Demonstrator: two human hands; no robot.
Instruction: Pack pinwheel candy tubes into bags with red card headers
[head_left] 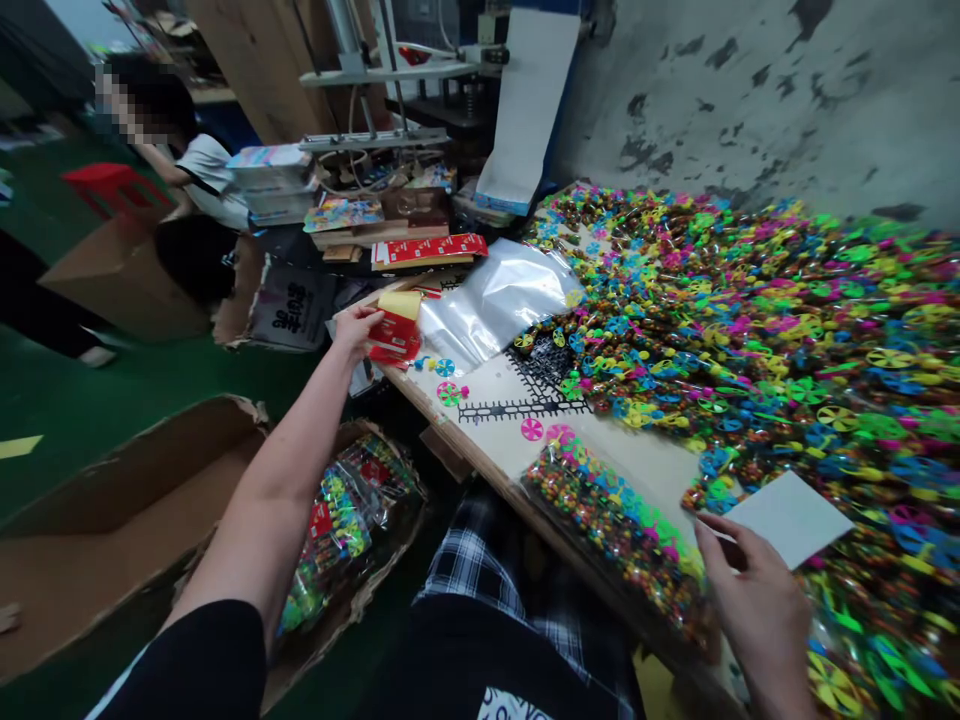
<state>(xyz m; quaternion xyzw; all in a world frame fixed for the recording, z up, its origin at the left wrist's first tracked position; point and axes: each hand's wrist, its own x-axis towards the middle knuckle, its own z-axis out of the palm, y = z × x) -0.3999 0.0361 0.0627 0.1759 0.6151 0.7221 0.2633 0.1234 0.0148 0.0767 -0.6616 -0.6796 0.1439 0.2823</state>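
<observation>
My left hand (360, 330) is stretched to the table's left end, its fingers closed on a red and yellow card (396, 330). On the right, my right hand (754, 590) has thumb and fingers pinched at the end of a clear bag (619, 530) filled with small multicoloured pieces and little wheels. A white card (791, 518) lies just beyond that hand. Flat clear plastic bags (499, 300) rest on the table between the hands. Loose pink wheels (532, 429) and black strips (517, 408) lie near the filled bag.
A large heap of colourful wheel-topped tubes (750, 320) covers the table's right side. Red cards (429, 251) lie at the back left. An open carton (375, 590) with packed bags stands below the table, beside another carton (127, 510). A person (214, 170) sits at the far left.
</observation>
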